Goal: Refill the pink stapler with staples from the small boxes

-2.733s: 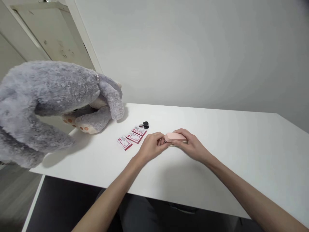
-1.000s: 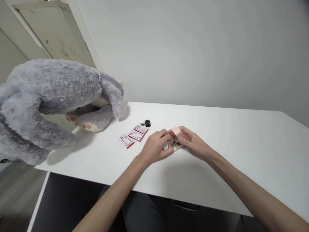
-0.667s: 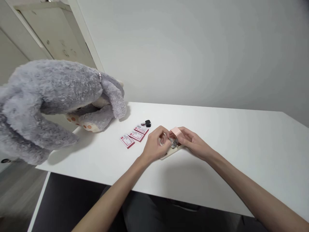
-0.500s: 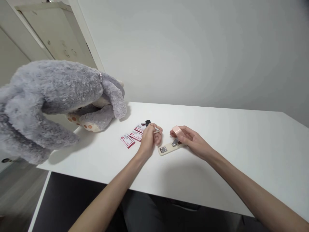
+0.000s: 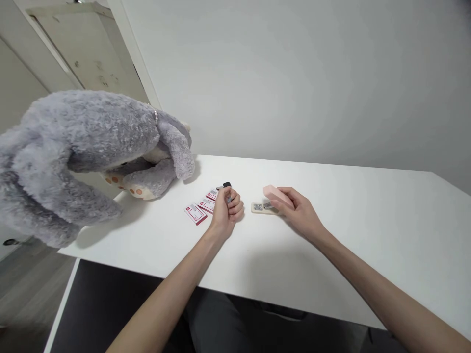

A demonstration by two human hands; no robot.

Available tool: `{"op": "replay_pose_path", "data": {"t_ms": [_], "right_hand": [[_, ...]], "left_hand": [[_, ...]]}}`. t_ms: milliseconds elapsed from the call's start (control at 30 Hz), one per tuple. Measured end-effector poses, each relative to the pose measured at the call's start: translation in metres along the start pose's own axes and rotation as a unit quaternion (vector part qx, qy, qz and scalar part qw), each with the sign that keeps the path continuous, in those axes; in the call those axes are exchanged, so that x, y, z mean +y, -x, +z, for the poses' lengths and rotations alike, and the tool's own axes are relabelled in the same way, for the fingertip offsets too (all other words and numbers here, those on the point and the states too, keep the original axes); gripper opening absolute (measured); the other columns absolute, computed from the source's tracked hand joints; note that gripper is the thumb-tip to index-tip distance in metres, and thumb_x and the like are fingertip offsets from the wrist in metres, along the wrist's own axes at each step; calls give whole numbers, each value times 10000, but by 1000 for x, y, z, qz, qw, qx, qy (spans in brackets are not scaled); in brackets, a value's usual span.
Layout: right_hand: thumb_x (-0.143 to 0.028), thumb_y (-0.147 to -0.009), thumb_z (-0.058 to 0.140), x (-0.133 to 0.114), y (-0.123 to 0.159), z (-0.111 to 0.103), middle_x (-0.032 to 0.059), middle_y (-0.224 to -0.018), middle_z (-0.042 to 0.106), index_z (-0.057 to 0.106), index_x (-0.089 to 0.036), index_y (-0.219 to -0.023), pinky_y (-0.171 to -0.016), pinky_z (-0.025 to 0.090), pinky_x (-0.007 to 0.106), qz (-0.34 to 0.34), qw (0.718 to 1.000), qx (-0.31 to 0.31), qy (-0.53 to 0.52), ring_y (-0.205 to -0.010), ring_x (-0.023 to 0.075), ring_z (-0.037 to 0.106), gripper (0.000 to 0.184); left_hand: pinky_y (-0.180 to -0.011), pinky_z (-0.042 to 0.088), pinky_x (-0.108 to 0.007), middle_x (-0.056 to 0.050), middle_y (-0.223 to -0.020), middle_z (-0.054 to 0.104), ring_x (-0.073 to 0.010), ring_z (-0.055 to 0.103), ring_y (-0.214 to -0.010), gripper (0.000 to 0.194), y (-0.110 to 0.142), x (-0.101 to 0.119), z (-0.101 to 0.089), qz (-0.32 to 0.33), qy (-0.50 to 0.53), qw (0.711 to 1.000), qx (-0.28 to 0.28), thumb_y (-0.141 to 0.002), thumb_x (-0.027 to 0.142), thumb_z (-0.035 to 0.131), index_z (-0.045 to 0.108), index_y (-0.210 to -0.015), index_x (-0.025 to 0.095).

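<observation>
A stapler lies on the white table with its pink upper arm (image 5: 279, 196) raised over a cream base (image 5: 263, 211). A metal plate shows on the base's left end. My right hand (image 5: 303, 213) is closed round the pink arm and hides the stapler's rear end. To its left, my left hand (image 5: 228, 210) rests with its fingers curled in, apart from the stapler. A small greyish bit (image 5: 229, 199) shows by its thumb; its kind is unclear. Beside this hand lie several red-and-white small boxes (image 5: 196, 214), partly covered by it.
A small black object with a metal part (image 5: 226, 185) lies behind my left hand. A large grey plush toy (image 5: 95, 132) leans over the table's left end. The white table (image 5: 368, 211) meets a pale wall (image 5: 294, 83) at the back.
The stapler's base has turned more level across the view and shifted slightly away from me. Its pink arm has tilted lower. My left fingers have curled further, and the pale strip between them shows less.
</observation>
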State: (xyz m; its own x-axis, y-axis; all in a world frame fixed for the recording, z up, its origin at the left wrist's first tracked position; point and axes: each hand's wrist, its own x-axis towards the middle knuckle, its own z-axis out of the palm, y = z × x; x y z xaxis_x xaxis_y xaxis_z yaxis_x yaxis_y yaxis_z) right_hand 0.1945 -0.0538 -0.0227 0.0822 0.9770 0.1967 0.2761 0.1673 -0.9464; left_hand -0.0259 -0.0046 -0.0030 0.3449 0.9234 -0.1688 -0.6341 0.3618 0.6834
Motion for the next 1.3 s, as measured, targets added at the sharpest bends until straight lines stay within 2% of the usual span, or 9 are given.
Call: {"op": "replay_pose_path", "data": {"t_ms": [333, 433, 600, 767, 900, 1000, 1067, 1167, 1300], "right_hand": [[-665, -857, 765, 1, 1, 1, 89, -1207, 775, 750, -258, -1186, -892, 554, 464, 26, 997, 64, 43, -1073, 335, 686, 523], [-648, -929, 699, 3, 3, 3, 91, -1344, 743, 721, -271, -1330, -1011, 533, 502, -13, 997, 55, 45, -1217, 360, 664, 552], [-591, -1056, 523, 8, 3, 11, 98, -1552, 616, 498, -316, -1611, -1134, 465, 554, -84, 987, 28, 136, -1379, 365, 593, 620], [-539, -1107, 370, 12, -23, 40, 92, -1657, 491, 351, -349, -1681, -1163, 454, 587, -98, 977, 15, 188, -1473, 351, 510, 605], [-535, -1103, 375, 14, -51, 72, 168, -1670, 440, 284, -237, -1704, -1243, 381, 561, -107, 985, -15, 134, -1547, 323, 414, 677], [-551, -1091, 435, 13, -51, 77, 187, -1667, 428, 356, -203, -1660, -1283, 338, 533, -136, 987, -8, 90, -1558, 298, 392, 672], [-531, -1094, 457, 10, -40, 70, 165, -1614, 488, 463, -239, -1588, -1258, 386, 515, -152, 986, 33, 63, -1505, 279, 461, 573], [-477, -1077, 537, 5, -20, 55, 128, -1490, 580, 617, -289, -1423, -1183, 474, 506, -185, 979, 64, 60, -1411, 273, 548, 402], [-413, -1045, 611, -1, -9, 49, 112, -1436, 594, 725, -298, -1222, -1187, 466, 537, -205, 974, 46, 88, -1400, 292, 565, 240]], "left_hand": [[-340, 132, -142, 110, -570, 230, -45, 158, -425, 415, 2, 0, 3, -2, -40, 999, -9, -832, 386, 716, 361, -691, 224], [-343, 133, -139, 112, -575, 223, -45, 154, -430, 434, 2, -2, 3, -1, -46, 999, -9, -834, 395, 721, 347, -690, 227], [-352, 125, -138, 117, -579, 209, -42, 147, -435, 425, 2, -5, 3, -4, -64, 998, -12, -830, 384, 723, 354, -688, 228], [-354, 122, -136, 117, -577, 228, -42, 140, -437, 397, 2, -6, 3, -13, -65, 997, -33, -828, 367, 717, 373, -692, 223], [-363, 147, -136, 115, -581, 237, -44, 160, -431, 362, 1, -6, 1, -32, -55, 997, -50, -844, 363, 707, 405, -708, 215], [-383, 227, -149, 105, -592, 289, -54, 238, -430, 286, -2, -8, -1, -28, -28, 999, -38, -882, 360, 693, 482, -769, 203], [-425, 331, -169, 84, -610, 366, -71, 349, -456, 244, -4, -10, -2, -22, -1, 999, -28, -935, 370, 659, 534, -829, 189], [-567, 501, -235, 9, -678, 531, -130, 562, -580, 258, -4, -11, -3, -31, 27, 999, -18, -1021, 387, 570, 599, -916, 153], [-798, 599, -337, -129, -835, 694, -224, 724, -807, 384, -3, -9, -2, -61, 52, 997, -6, -1080, 429, 483, 649, -988, 96]]}}
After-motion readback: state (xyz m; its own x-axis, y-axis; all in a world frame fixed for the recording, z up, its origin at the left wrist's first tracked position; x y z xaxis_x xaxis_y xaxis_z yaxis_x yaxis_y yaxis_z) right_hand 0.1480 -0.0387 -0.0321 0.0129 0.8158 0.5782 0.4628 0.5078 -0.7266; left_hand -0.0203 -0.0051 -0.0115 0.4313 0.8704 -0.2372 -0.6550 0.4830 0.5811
